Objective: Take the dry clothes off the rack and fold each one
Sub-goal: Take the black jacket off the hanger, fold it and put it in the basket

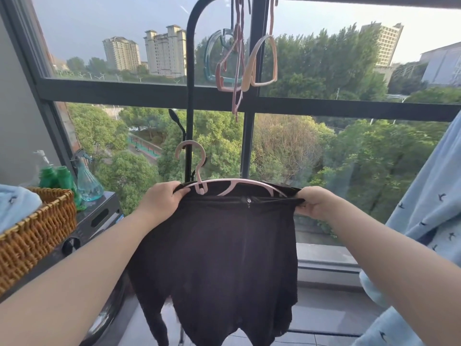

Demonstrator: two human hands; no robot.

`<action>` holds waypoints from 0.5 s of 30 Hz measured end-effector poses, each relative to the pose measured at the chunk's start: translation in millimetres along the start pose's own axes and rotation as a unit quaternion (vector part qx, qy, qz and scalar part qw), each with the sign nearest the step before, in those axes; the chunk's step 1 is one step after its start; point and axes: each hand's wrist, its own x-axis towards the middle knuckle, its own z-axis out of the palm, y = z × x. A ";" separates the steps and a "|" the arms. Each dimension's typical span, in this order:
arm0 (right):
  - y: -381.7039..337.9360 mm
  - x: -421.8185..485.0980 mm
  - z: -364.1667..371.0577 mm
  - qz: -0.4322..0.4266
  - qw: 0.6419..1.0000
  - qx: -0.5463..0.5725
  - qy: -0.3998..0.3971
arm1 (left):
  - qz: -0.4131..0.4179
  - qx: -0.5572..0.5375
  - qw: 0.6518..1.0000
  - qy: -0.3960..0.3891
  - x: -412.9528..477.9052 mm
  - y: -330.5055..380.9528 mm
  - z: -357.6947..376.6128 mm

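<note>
One black garment (219, 258) beside basket-topped washer (99, 218)

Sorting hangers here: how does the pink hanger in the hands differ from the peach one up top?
The pink hanger carries the black garment; the peach hanger is bare. The pink hanger's hook is free of the rack, held low while the left hand and right hand grip the garment's ends; the peach hanger hangs high. Both are pale, curved hangers.
</note>
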 end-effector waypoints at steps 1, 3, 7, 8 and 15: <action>-1.5 -1.7 0.0 0.005 1.000 0.003 -0.014 | 0.002 0.019 1.000 0.005 -0.1 -2.5 0.4; -4.7 -6.9 -1.6 0.016 0.999 0.007 -0.045 | 0.020 0.034 0.999 0.021 -1.9 -6.8 0.8; -7.5 -13.9 -13.1 0.030 0.996 0.014 -0.087 | 0.079 0.014 0.996 0.041 -5.0 -5.5 1.3; -7.0 -13.6 -16.6 0.033 0.995 0.013 -0.089 | 0.086 0.008 0.995 0.041 -5.5 -3.9 2.3; 3.7 -5.6 -17.2 0.061 0.990 0.118 -0.055 | 0.077 -0.034 0.994 0.067 -7.5 12.7 10.5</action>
